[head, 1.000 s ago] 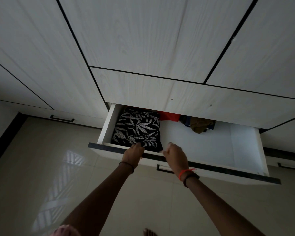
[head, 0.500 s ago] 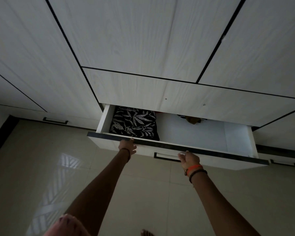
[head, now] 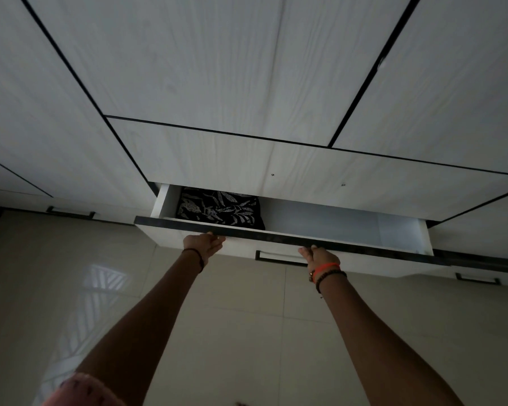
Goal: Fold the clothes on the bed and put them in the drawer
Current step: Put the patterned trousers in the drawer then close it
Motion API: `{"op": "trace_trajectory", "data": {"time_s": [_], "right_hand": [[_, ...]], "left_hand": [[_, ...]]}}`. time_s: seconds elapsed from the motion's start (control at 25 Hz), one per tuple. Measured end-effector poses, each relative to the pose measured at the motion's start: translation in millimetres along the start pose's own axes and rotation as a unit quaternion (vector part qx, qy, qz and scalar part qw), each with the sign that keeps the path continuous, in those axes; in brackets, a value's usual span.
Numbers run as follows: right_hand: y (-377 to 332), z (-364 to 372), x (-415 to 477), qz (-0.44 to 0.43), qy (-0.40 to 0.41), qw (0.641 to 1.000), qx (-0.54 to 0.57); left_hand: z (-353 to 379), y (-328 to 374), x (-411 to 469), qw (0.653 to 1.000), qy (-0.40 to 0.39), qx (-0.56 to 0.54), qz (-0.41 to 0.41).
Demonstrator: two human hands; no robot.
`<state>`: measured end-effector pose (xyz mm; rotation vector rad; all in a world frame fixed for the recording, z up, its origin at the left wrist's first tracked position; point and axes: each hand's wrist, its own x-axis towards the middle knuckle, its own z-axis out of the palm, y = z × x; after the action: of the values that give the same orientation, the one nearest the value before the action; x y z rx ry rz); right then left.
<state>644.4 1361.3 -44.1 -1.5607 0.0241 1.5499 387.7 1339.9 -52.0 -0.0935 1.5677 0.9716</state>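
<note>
Drawer [head: 276,238] has slid further in, hiding half the leaf-print garment [head: 217,210]. Left hand [head: 203,244] and right hand [head: 320,256] press flat, released fingers against its front, pushing toward twelve o'clock.

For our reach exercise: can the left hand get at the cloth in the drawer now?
Probably yes: the drawer is part open, and the cloth lies mostly uncovered just past the left hand.

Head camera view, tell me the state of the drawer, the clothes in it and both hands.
Drawer: partly open.
Leaf-print garment: folded, lying flat at the drawer's left end.
Left hand: open, fingers pressing the drawer's front edge.
Right hand: open, fingers pressing the same edge.
Neighbouring drawer on the left: shut.
</note>
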Motion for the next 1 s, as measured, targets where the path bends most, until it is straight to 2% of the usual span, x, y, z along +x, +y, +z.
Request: {"op": "trace_trajectory", "data": {"time_s": [0.2, 0.4, 0.56, 0.84, 1.0], "right_hand": [[-14, 14, 25, -0.028, -0.016, 0.999, -0.025], [-24, 36, 35, -0.042, 0.011, 0.997, -0.067], [-31, 47, 43, -0.026, 0.051, 0.997, 0.054], [-46, 59, 67, -0.024, 0.001, 0.996, 0.086], [-55, 58, 64, -0.015, -0.029, 0.999, 0.023]], "left_hand": [[22, 13, 13, 0.994, -0.03, -0.103, 0.007], [40, 25, 18, 0.993, -0.101, -0.054, 0.021], [49, 28, 31, 0.992, -0.115, -0.046, 0.036], [70, 40, 32, 0.984, -0.151, -0.086, 0.047], [75, 40, 26, 0.987, -0.139, -0.075, 0.039]]}}
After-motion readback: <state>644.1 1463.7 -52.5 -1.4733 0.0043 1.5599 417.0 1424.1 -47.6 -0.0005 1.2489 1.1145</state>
